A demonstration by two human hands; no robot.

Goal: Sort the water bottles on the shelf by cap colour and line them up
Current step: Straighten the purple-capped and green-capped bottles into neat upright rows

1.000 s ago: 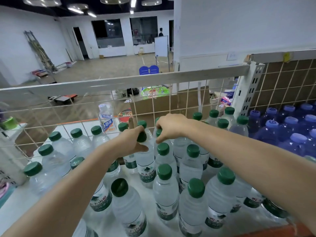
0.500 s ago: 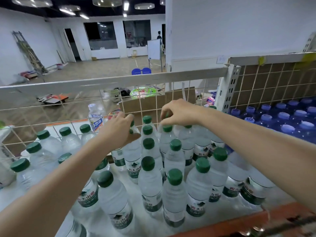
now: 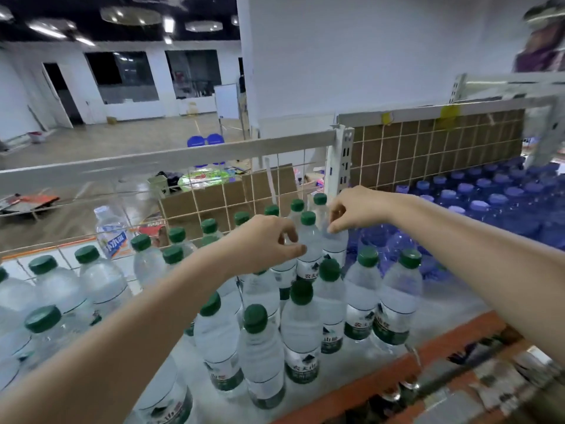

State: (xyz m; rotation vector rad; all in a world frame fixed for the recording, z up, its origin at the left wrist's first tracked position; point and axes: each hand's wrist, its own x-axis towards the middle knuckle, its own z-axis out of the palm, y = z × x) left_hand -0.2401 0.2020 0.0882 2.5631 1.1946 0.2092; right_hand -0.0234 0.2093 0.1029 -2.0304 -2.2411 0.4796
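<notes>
The shelf (image 3: 351, 390) fills the lower part of the view, white on top with an orange front edge. A white wire grid (image 3: 214, 206) under a pale rail backs its left half, and a brown grid panel (image 3: 428, 151) backs the right half beyond a white upright post (image 3: 342, 160).

Green-capped bottles (image 3: 301, 332) stand crowded on the left and middle of the shelf, most of them upright, in loose rows that run from the front edge back to the wire grid. Blue-capped bottles (image 3: 477, 206) fill the right half behind and beyond them, packed close in rows. One bottle with a blue label (image 3: 111, 237) stands on the far side of the wire grid, apart from the rest.

Both forearms reach in from the near edge over the green-capped group. The left hand (image 3: 264, 243) hangs above the middle bottles, fingers curled down and thumb tip near the shoulder of a back-row bottle (image 3: 308, 240); it may be touching it, but I cannot tell whether it grips. The right hand (image 3: 356, 209) sits just to the right, beside that bottle's green cap, fingers curled with the tips pinched at the neck of the next bottle (image 3: 334, 243), whose cap is hidden by the fingers. The two hands are near each other, with that back-row bottle's cap between them.
</notes>
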